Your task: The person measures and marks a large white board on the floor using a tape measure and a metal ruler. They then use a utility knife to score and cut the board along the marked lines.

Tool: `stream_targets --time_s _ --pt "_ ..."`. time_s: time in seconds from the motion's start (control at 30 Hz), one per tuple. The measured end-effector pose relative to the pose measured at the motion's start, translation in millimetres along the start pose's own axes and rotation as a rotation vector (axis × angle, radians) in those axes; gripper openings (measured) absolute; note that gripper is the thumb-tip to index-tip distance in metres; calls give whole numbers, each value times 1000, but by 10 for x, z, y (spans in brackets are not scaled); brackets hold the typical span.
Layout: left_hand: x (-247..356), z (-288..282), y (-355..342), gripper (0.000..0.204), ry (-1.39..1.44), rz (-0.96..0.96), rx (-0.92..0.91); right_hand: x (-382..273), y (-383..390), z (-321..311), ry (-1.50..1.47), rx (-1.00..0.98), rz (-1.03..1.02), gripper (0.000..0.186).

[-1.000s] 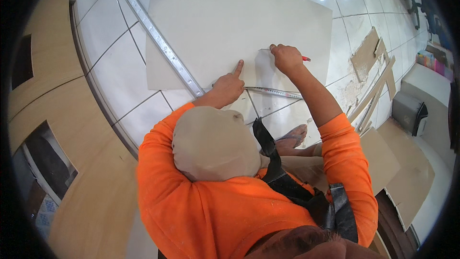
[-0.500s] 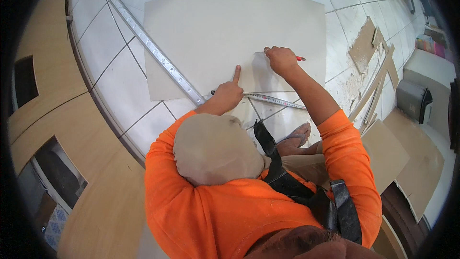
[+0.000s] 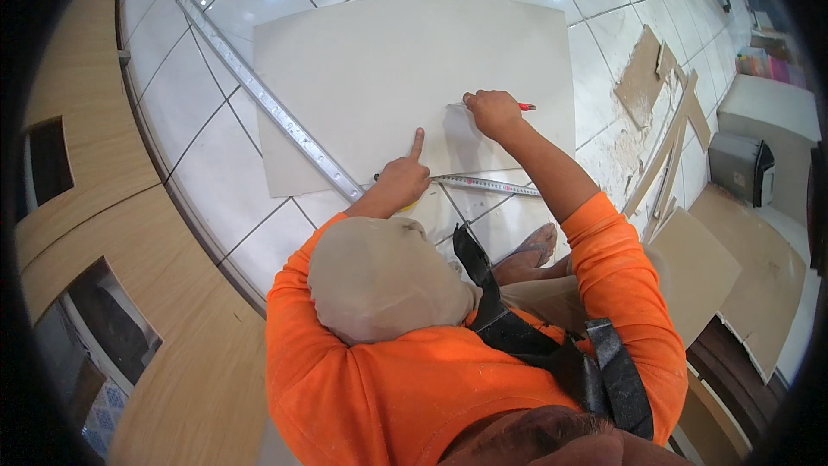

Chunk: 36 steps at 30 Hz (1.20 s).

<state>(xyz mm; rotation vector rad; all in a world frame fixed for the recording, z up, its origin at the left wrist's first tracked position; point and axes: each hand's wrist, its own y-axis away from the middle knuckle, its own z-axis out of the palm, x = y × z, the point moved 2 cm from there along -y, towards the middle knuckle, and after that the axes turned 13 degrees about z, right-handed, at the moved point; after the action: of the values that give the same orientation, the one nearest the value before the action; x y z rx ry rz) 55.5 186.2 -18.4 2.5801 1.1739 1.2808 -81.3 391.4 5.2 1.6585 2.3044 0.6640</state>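
Note:
A large beige board [image 3: 362, 60] lies flat on the tiled floor in front of me. My left hand [image 3: 404, 179] is at its near edge, index finger stretched out across the board and the other fingers curled round a tape measure [image 3: 492, 185]. The tape's blade runs out to the right along that edge; its case is mostly hidden under the hand. Over the board, my right hand [image 3: 493, 114] is closed on a slim red tool, whose red end [image 3: 528, 107] sticks out to the right. The tool's tip is hidden by the fingers, so whether it is a pencil or a knife cannot be told.
A long perforated metal bar [image 3: 267, 102] lies slantwise over the board's left side. Broken board strips [image 3: 673, 138] and dust lie at the right. Board pieces [image 3: 742, 267] and a grey bin [image 3: 740, 168] stand beyond. Wooden furniture [image 3: 185, 319] lines the left.
The view has shifted slightly, so the board and both hands sit a little lower and further left. Both hands keep nearly the same pose and place on the board.

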Motion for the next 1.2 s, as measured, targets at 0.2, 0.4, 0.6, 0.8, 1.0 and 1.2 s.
stream_targets --time_s 0.2,0.4,0.6,0.8,1.0,1.2 --pt "3 -11 19 29 20 1 38 76 -52 31 -12 -11 -23 24" --pt "-15 -62 137 31 35 55 54 408 63 184 -343 98 118 24" --pt "-63 138 453 31 122 162 168 1606 210 564 -417 342 532 22" --pt "-116 157 752 31 344 -99 439 2663 472 1131 -484 208 798 49" --pt "-482 591 1235 36 364 -597 1387 2416 510 1048 -660 -76 870 73" --pt "-895 586 1625 45 609 -868 1505 2314 509 1145 -539 -13 906 78"
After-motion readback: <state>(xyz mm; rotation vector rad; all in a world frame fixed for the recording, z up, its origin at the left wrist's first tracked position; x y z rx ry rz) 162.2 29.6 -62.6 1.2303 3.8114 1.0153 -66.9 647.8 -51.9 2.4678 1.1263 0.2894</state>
